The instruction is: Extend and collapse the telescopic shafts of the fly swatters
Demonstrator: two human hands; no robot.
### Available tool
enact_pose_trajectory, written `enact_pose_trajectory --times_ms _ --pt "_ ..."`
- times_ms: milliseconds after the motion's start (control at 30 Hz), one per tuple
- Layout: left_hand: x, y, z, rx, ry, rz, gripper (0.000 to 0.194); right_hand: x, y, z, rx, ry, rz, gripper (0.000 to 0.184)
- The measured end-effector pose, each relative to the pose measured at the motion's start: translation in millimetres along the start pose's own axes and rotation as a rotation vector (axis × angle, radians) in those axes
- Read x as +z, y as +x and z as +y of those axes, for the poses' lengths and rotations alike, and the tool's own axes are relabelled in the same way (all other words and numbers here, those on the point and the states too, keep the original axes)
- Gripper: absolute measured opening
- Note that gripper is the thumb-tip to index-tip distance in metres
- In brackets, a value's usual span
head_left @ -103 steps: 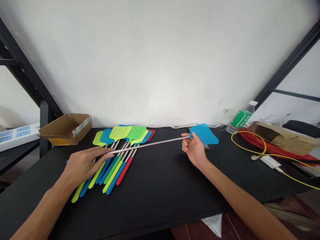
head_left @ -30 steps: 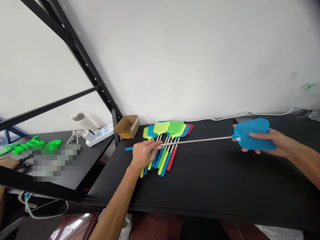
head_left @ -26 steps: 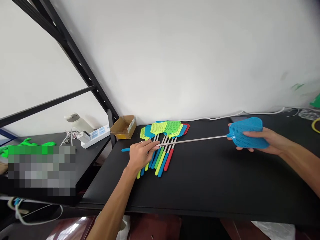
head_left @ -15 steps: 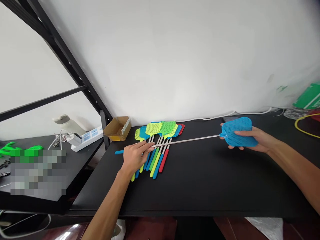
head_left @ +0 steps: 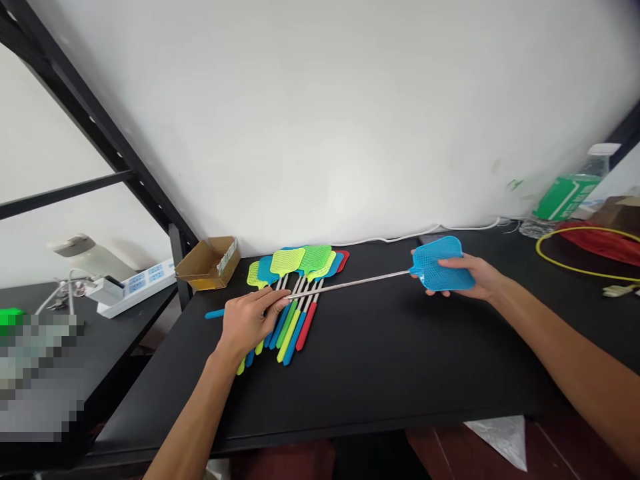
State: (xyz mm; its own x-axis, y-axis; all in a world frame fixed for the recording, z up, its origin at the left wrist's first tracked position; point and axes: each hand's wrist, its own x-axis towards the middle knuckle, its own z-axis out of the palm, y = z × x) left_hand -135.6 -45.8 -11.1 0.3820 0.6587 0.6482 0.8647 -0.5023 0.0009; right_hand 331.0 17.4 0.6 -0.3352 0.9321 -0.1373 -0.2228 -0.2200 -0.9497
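A blue fly swatter [head_left: 443,263] with an extended metal rod stretches between my two hands, above the table. My right hand [head_left: 470,275] is closed on its perforated head, thumb on top and fingers behind. My left hand [head_left: 253,320] is closed round the rod near the handle, whose blue end sticks out to the left. Under and behind my left hand lies a fanned pile of fly swatters [head_left: 316,261] in yellow, green, blue and red, heads toward the wall and handles toward me. My left hand hides part of the pile.
An open cardboard box [head_left: 210,265] stands left of the pile, by a black metal frame [head_left: 125,167]. Further left are a white power strip [head_left: 150,283] and a pale bottle [head_left: 93,257]. At right lie a green-labelled bottle [head_left: 570,193] and a yellow cable [head_left: 565,267].
The view has swung to the right, so more of the bottle and cable shows. Both hands keep their hold on the blue fly swatter, with little change between them.
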Motion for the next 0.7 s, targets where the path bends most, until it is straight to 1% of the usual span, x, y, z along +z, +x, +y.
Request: enact_pose_trajectory --times_ms 67,133,233,367,467,567,633,700 --pt "1.5 0.1 -0.7 -0.014 -0.01 -0.006 0.029 -3.3 1.6 0.3 -0.017 0.026 -0.044 0.043" --pt "2.7 -0.2 -1.6 -0.028 -0.029 -0.006 0.03 -6.1 3.4 1.0 -0.043 0.043 -0.07 0.041" --pt "2.6 -0.8 -3.8 -0.065 -0.05 -0.014 0.034 -8.4 6.1 2.8 -0.094 0.011 -0.055 0.045" --pt "1.0 -1.9 -10.4 -0.117 -0.064 -0.082 0.039 -11.6 9.8 4.9 -0.129 0.001 -0.012 0.045" --pt "1.0 -3.3 -17.3 -0.166 -0.047 -0.101 0.039 -14.8 12.5 3.7 -0.174 0.019 0.066 0.035" --pt "-0.7 -4.7 -17.9 -0.188 -0.031 -0.065 0.038 -13.9 9.1 0.3 -0.226 0.003 0.152 0.028" --pt "-4.3 -5.4 -10.0 -0.174 -0.037 -0.049 0.037 -12.2 0.2 -1.9 -0.256 -0.036 0.213 0.031" --pt "-9.5 -6.3 6.1 -0.157 -0.045 -0.054 0.035 -14.4 -13.9 -3.7 -0.284 -0.079 0.304 0.036"
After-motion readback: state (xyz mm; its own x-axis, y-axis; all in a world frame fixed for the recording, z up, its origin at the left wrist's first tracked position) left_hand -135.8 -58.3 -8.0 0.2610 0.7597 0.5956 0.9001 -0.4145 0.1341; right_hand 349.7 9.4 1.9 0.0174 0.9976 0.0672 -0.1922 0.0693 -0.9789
